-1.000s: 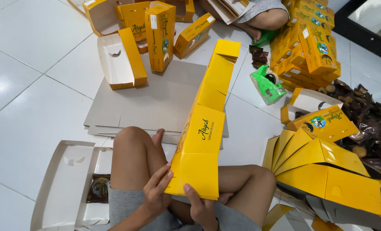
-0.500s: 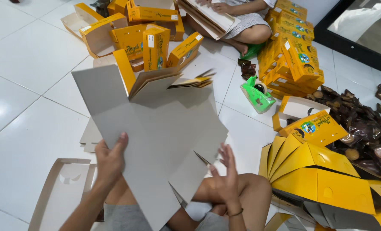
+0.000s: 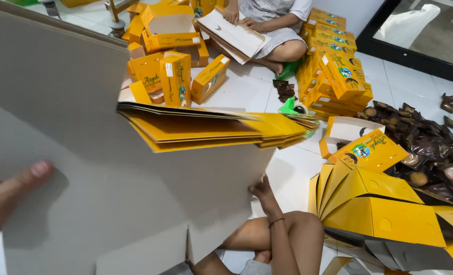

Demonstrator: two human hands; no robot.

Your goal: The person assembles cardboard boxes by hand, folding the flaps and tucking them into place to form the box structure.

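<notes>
Left hand [image 3: 2, 198] cut off at frame edge; right hand [image 3: 262, 191] fingers behind grey cardboard sheet [image 3: 109, 193].

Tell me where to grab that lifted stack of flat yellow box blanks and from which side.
Grip the stack of flat box blanks by its two opposite side edges, as the left hand and right hand do now. The sheets are thin and wide, and their far ends fan apart, so probably pinch all layers together, thumb on the grey face.

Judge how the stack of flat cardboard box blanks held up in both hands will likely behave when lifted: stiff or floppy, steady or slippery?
The stack of blanks looks fairly stiff: the grey face stays flat between left hand and right hand. The yellow sheets fan apart at the edge, so they may slide loose. Probably light, being thin card.
</notes>
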